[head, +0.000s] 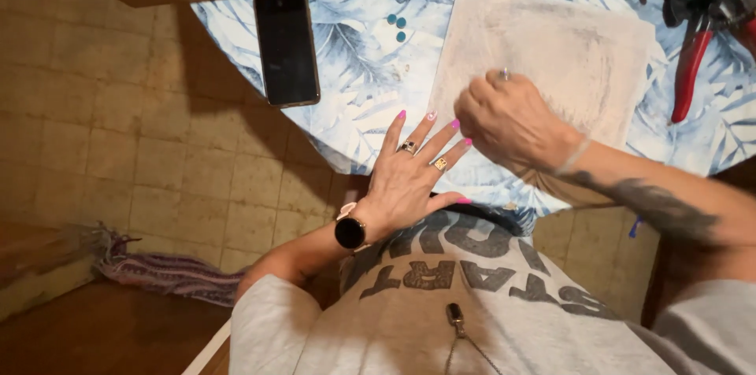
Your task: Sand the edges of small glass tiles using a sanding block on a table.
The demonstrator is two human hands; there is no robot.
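R hand [504,119] sits fisted on near-left corner of square pale board [551,52], pinching sth too small to tell; L hand [409,174] flat, fingers splayed, just left of board edge.

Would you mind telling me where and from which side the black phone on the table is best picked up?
Take the phone across its two long edges near the middle, from above. It lies flat, screen up, on the leaf-print tablecloth, with both edges free. The left hand is nearer.
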